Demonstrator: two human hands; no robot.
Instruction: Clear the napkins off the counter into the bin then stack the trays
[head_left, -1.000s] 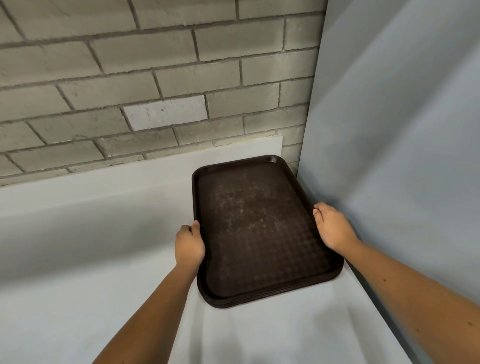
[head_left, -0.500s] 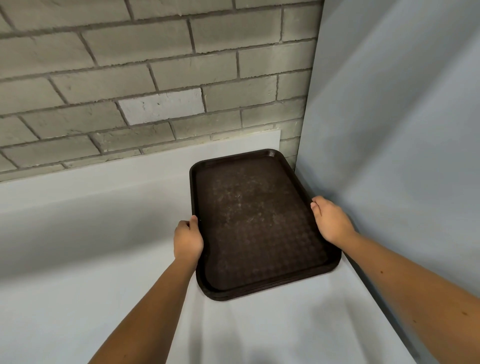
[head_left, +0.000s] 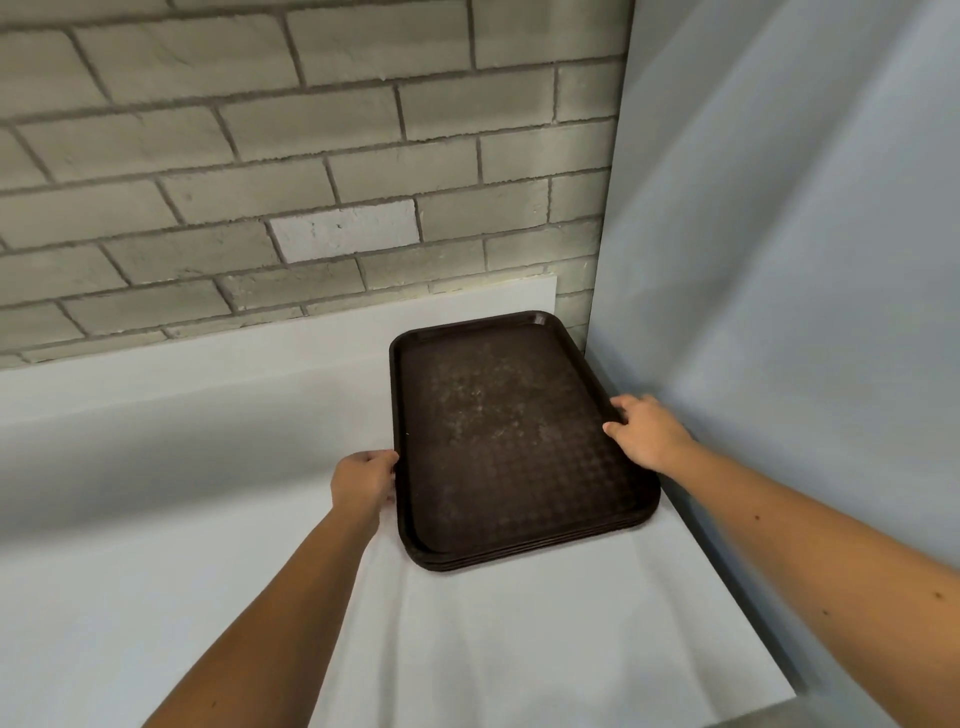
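- While the stack of trays is lying flat on the white counter, both hands are holding it by its long sides.
- The stack is sitting in the far right corner of the counter. Its far short end is lying near the brick wall, and its right side is running just beside the pale grey-blue side panel.
- Several dark brown trays are nesting one inside another. Their rims are showing as thin layers at the near end, and the top tray is showing a textured, scuffed surface.
- The left hand is gripping the left rim about halfway along, with its fingers curling against the edge and the thumb tip touching the top of the rim.
- The right hand is gripping the right rim a little farther back, with its fingers bending over the edge and the thumb resting on the rim.
- The rims are hiding whether any fingertips are reaching under the stack, so I cannot tell.
- Both bare forearms are reaching in from the near side, one on each side of the stack.
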